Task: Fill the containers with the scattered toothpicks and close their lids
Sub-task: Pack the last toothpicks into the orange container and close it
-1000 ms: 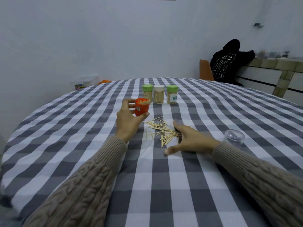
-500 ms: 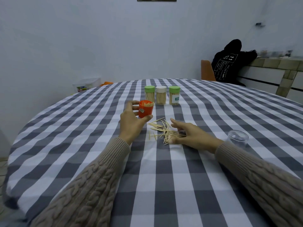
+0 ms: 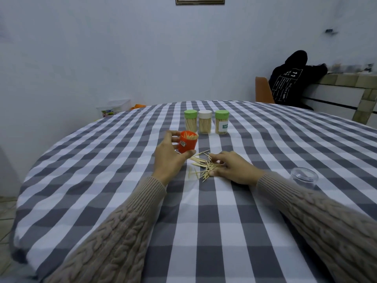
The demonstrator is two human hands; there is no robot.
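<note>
Toothpicks [image 3: 204,164] lie loose under your right hand [image 3: 234,167]; its fingers curl down into the pile, whether any are pinched I cannot tell. Your left hand [image 3: 169,160] grips the orange container [image 3: 187,142], thumb at the base, fingers round the far side; it is open-topped, tilted slightly, with toothpick tips showing at the mouth. Pile sits just right of that thumb. Beyond the fingers, three lidded containers [image 3: 205,121] stand in a row, full. Clear lid [image 3: 304,177] rests well right of your right wrist on the checked tablecloth [image 3: 204,221].
</note>
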